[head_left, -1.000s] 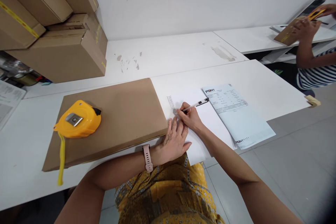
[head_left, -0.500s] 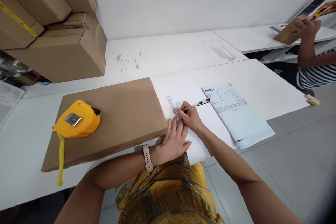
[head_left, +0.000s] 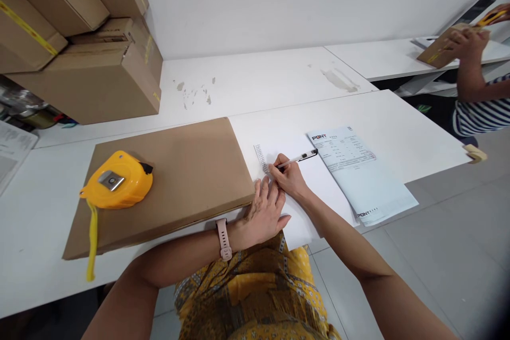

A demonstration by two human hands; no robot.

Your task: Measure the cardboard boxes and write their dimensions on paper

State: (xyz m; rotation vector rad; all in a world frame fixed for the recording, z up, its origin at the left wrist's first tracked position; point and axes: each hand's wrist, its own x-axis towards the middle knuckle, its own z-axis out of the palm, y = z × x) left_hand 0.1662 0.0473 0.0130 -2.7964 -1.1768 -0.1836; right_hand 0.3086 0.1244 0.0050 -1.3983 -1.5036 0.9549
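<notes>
My right hand grips a pen, its tip end over a white sheet of paper near a column of small handwriting on the left edge. My left hand lies flat with fingers spread across the lower left of that sheet, fingertips close to the right hand. A flat brown cardboard box lies just left of my left hand. On the box rests a yellow tape measure with a yellow strap hanging down. Right of the sheet lies a printed pale blue PONY document.
Cardboard boxes are stacked at the back left against the wall. The white table has peeled patches. At the far right, another person's hands hold a yellow tool against a piece of cardboard. Printed paper lies at the left edge.
My hands, pen and paper look nearly the same. At the far right, the other person's arm and yellow tool have shifted slightly.
</notes>
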